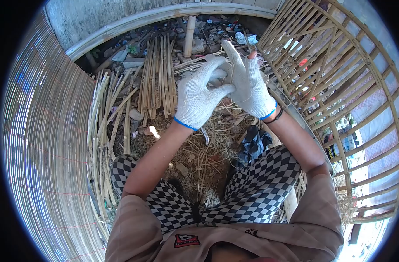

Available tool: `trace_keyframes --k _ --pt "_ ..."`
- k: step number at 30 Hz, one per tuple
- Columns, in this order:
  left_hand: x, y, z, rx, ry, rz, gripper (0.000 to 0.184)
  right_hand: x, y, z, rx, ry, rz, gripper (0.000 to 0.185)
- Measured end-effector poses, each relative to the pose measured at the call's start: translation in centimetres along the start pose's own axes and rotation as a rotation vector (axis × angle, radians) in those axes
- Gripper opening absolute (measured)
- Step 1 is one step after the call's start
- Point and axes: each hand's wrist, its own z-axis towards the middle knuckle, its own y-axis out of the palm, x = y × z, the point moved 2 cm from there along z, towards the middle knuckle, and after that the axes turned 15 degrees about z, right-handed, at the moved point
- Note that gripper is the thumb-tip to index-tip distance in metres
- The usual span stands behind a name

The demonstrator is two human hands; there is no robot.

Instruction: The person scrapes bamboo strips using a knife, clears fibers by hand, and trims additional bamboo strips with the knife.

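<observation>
Dry straw (pixel 199 159) and broken bits (pixel 208 32) cover the ground, out in bright light and shade. At the far side is a grey wall (pixel 90 26), with a pale bar (pixel 116 29) along its foot. One short post (pixel 189 37) stands up in front of it. Many long sticks (pixel 158 76) lie on the ground to the left of the post. On the far left is a big screen (pixel 51 139) made of thin strips with red threads. On the right, a big rack (pixel 336 98) of wooden slats leans over. Near the right knee is a crumpled black bag (pixel 254 144).

Both arms reach forward over the ground, elbows bent, and the hands meet above the straw. White gloves (pixel 257 98) with blue edges are on both hands. Left hand (pixel 195 98) bends inward, and its fingers (pixel 214 61) curl against the other glove; I cannot tell if they pinch anything. Right hand (pixel 248 85) points up with its fingers spread and loose, and one bare tip (pixel 252 55) pokes out of the glove. Around the right wrist is a black band (pixel 276 115).
</observation>
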Motion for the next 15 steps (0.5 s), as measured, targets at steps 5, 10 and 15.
trace_keyframes --k 5,10,15 --pt "0.3 -0.7 0.1 -0.064 -0.074 0.003 0.057 0.2 1.0 0.0 0.073 -0.002 0.013 0.116" --pt "-0.4 -1.0 0.4 -0.09 -0.11 -0.049 0.048 1.1 1.4 0.4 0.082 -0.009 0.062 0.118" --pt "-1.9 -2.0 1.4 -0.047 -0.09 0.014 0.04 0.1 1.4 0.4 0.044 0.006 0.063 0.12"
